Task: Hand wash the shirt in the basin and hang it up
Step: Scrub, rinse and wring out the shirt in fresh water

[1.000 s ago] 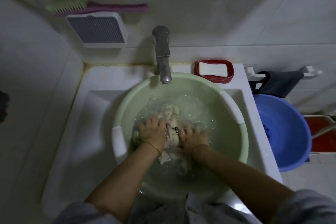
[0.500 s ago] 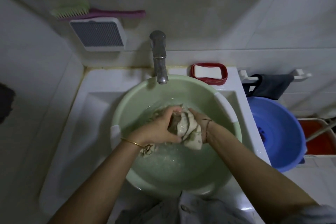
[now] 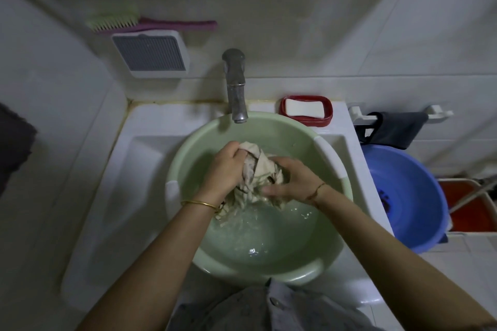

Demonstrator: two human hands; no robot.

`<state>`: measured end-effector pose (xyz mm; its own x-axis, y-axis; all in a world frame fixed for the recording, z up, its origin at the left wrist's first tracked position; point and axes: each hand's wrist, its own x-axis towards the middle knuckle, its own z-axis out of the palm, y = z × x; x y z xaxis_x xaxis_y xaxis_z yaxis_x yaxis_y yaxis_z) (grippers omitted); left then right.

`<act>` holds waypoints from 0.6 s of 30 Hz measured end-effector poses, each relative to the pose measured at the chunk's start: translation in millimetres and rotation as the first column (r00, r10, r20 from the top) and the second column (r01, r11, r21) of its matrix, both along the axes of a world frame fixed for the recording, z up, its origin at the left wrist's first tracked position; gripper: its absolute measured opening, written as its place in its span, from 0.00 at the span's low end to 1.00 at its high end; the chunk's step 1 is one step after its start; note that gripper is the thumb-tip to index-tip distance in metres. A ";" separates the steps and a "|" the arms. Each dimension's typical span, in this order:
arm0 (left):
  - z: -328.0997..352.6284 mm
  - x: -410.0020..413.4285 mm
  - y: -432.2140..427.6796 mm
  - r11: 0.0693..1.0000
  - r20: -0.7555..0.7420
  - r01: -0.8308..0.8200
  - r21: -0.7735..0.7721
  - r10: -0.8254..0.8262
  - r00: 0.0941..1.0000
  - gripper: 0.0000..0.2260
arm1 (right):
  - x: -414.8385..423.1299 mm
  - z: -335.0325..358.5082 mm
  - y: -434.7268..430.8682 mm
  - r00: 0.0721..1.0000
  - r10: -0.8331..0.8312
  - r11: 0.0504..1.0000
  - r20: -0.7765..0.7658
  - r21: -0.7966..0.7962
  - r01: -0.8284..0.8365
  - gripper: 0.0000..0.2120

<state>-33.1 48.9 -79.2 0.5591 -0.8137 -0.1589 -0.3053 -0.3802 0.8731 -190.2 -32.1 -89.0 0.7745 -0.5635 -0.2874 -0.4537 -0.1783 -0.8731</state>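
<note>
The shirt (image 3: pixel 255 172) is bunched between both hands above the basin (image 3: pixel 188 148); left hand (image 3: pixel 226 169) grips its upper-left end, right hand (image 3: pixel 293 180) its lower-right.

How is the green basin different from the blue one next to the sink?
The green basin sits in the sink; the blue basin sits lower, beside it. The green basin holds water and the shirt; the blue basin shows only something small and dark inside. Both are round.

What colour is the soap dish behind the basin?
Red, holding a white soap bar; the soap dish shows in the head view.
</note>
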 end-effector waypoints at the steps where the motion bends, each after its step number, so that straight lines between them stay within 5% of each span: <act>1: 0.1 1.8 -1.7 1.000 0.032 -0.002 0.025 0.001 0.999 0.09 | 2.9 -3.7 0.5 0.997 -0.065 0.993 -0.039 -0.104 0.061 0.13; 2: -0.8 3.9 -2.8 0.999 0.050 0.000 0.047 -0.003 0.999 0.10 | 5.3 -7.0 -1.1 0.988 -0.123 0.982 -0.095 -0.158 0.107 0.08; 5: 9.7 5.7 -3.3 0.997 -0.012 -0.061 0.039 0.061 0.998 0.10 | 7.9 0.3 -7.3 0.960 -0.144 0.954 -0.241 -0.290 0.071 0.15; 8: 25.1 9.7 -7.8 0.979 -0.503 -0.204 0.014 0.183 0.844 0.10 | 3.0 18.9 -14.2 0.988 -0.129 0.991 -0.085 -0.029 0.127 0.13; 11: 39.1 11.7 -10.7 0.962 -0.709 -0.272 0.042 0.220 0.670 0.10 | -5.1 21.4 -16.6 0.988 -0.150 0.981 -0.017 0.124 0.151 0.11; 14: 39.6 13.8 -7.9 0.968 -0.714 -0.249 0.030 0.195 0.672 0.13 | -0.9 11.9 -14.3 0.930 -0.366 0.909 0.042 0.230 0.348 0.11; 18: 26.7 6.1 0.0 0.990 -0.589 0.042 0.133 0.045 0.807 0.10 | 9.9 6.3 -19.8 0.744 -0.667 0.652 0.049 0.521 0.550 0.12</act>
